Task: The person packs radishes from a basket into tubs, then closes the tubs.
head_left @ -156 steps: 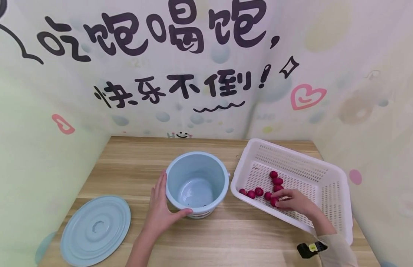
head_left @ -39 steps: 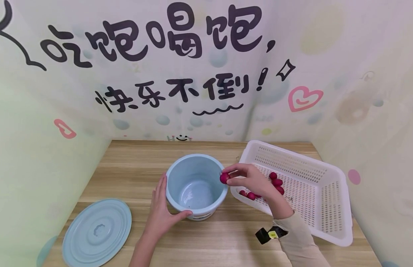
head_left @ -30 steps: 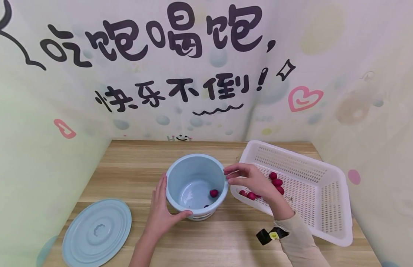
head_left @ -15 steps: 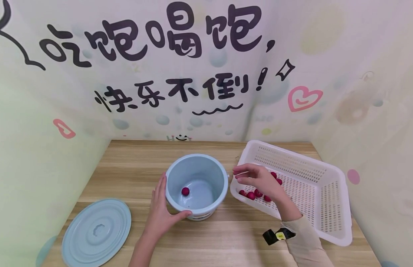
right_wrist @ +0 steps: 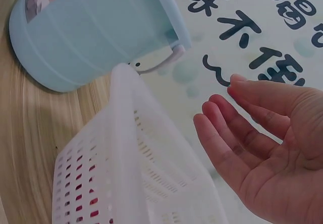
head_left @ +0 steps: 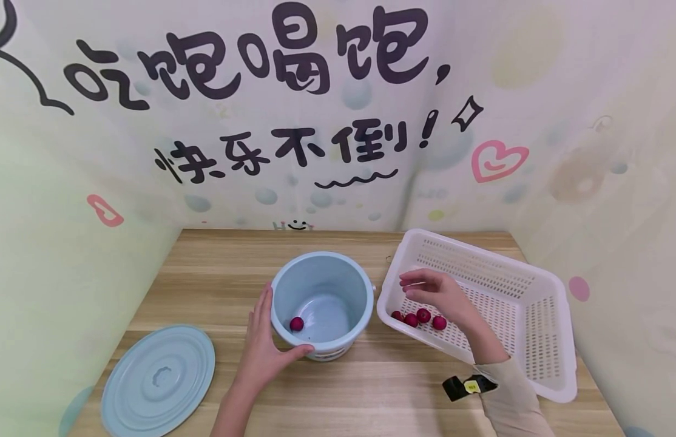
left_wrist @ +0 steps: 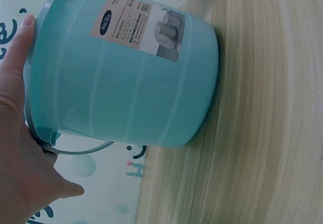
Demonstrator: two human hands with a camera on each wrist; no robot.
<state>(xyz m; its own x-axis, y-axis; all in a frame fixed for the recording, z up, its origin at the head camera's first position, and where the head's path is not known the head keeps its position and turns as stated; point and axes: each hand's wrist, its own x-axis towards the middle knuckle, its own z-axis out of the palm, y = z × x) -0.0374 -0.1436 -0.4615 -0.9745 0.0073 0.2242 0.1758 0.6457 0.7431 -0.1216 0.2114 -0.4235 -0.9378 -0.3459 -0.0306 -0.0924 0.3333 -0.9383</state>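
Blue bucket (head_left: 321,279): upright on the wooden table (head_left: 371,400). I judge it thin plastic, light for its size, fairly stiff, smooth enough to skid if nudged. Rim looks the best hold; the handle (left_wrist: 76,153) hangs loose below it. Touching my left hand, to the left of my right one and apart from it.

Blue lid (head_left: 147,391): flat on the table, left of my left hand and apart from it. Probably light, a little bendy; I'd take it by the edge.

Left hand (head_left: 264,351): spread wide against the bucket, thumb along the near rim, fingers along the left outer wall.

Right hand (head_left: 444,295): fingers loosely bent, nothing between them and the thumb; over the left part of the white basket (head_left: 542,337).

Red fruits (head_left: 411,320): four in sight on the basket floor, by its near left wall; below my right fingertips, a little nearer me, apart. More could be hidden behind my hand. Likely firm, light, smooth-skinned, quick to roll, bruised by hard squeezing. Hold: thumb and fingertips round the middle.

Lone red fruit (head_left: 297,323): inside the bucket, low at the near left; only the wall parts it from my left hand.
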